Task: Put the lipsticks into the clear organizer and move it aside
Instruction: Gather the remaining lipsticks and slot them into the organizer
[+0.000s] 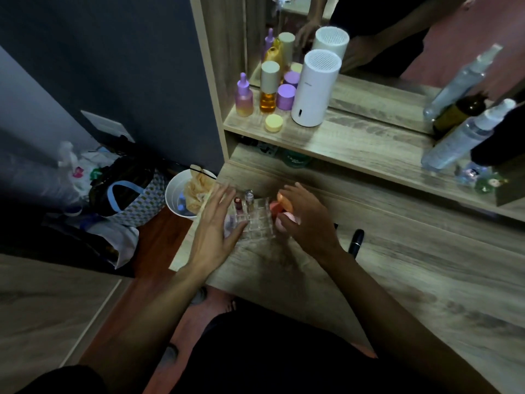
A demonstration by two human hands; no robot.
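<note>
The clear organizer (260, 220), a gridded acrylic box, sits near the left end of the wooden desk (397, 265). Two lipsticks stand in its far-left slots: a dark red one (238, 203) and a clear-capped one (249, 198). My left hand (216, 223) lies against the organizer's left side, fingers spread. My right hand (304, 220) is at its right side, among pink and orange lipstick tubes (284, 211); whether it grips them I cannot tell. A black lipstick (356, 241) lies on the desk, to the right of my right wrist.
A shelf above the desk carries purple and amber bottles (268, 89), a yellow jar (273, 122), a white cylinder (316, 89) and spray bottles (466, 135), with a mirror behind. Left of the desk, on the floor, stand a white bin (177, 194) and a bag (133, 194).
</note>
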